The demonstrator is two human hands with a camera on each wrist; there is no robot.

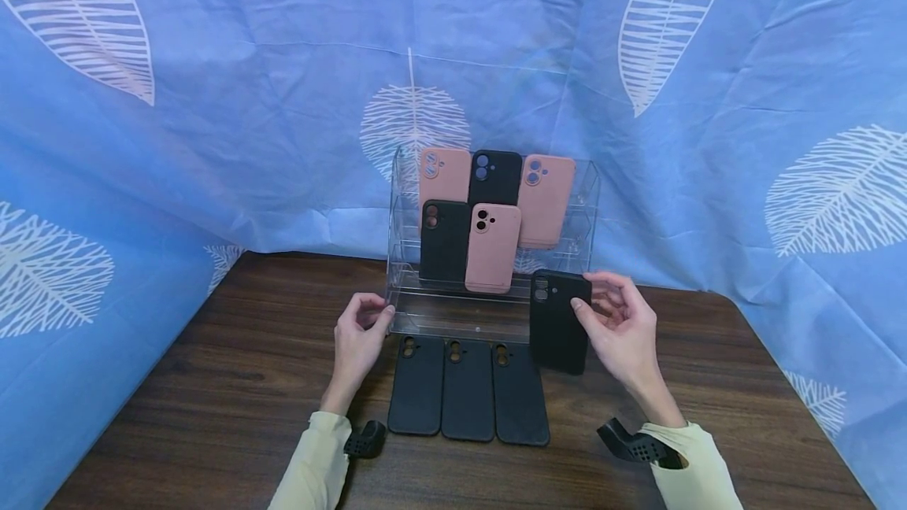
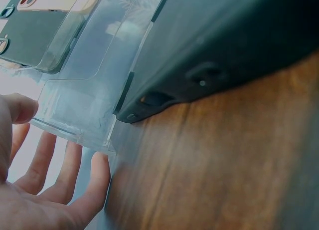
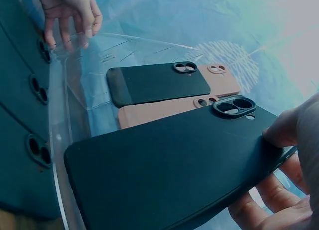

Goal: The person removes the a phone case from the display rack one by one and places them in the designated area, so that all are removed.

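A black phone case (image 1: 559,329) is pinched at its upper right edge between the thumb and fingers of my right hand (image 1: 627,329). It is tilted upright in front of the right part of a clear tiered display stand (image 1: 446,324). My left hand (image 1: 363,337) grips the stand's lower left side, thumb inside the wall and fingers outside it, as the left wrist view shows. On the middle tier stand a black case (image 1: 444,242) and a pink case (image 1: 494,250). Behind them, two pink cases and a black case (image 1: 496,175) lean on the top tier.
Three black phone cases (image 1: 468,392) lie side by side on the dark wooden table (image 1: 234,384), just in front of the stand. A blue curtain with white leaf prints (image 1: 305,124) hangs close behind the stand and along both sides.
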